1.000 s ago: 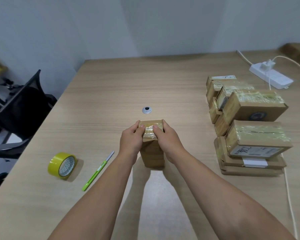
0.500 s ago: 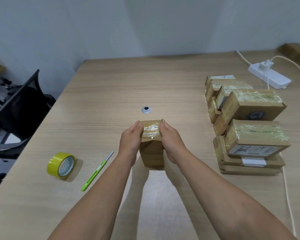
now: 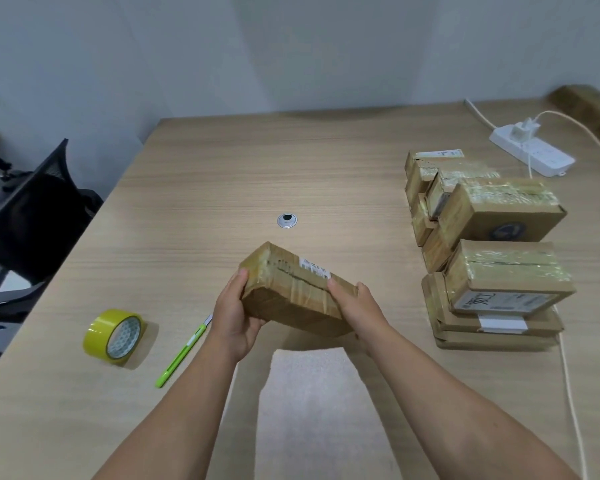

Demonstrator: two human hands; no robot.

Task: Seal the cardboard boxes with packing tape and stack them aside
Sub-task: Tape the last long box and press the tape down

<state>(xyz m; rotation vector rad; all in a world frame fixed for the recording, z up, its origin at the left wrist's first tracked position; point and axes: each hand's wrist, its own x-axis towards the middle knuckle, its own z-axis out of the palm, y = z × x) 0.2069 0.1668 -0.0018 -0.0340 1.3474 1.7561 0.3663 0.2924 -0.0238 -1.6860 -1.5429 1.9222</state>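
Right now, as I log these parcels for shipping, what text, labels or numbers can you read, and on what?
Held box, white barcode strip: print too small to read.
Near stack's top box, white label: large upside-down letters, too blurred to read.
Box behind it, dark round emblem: no legible text.
Farthest box, white sticker: too small.

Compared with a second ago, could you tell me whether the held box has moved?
Yes. The box, then standing on end near the metal grommet, is now turned lengthwise, its right end nearer the stacked boxes.
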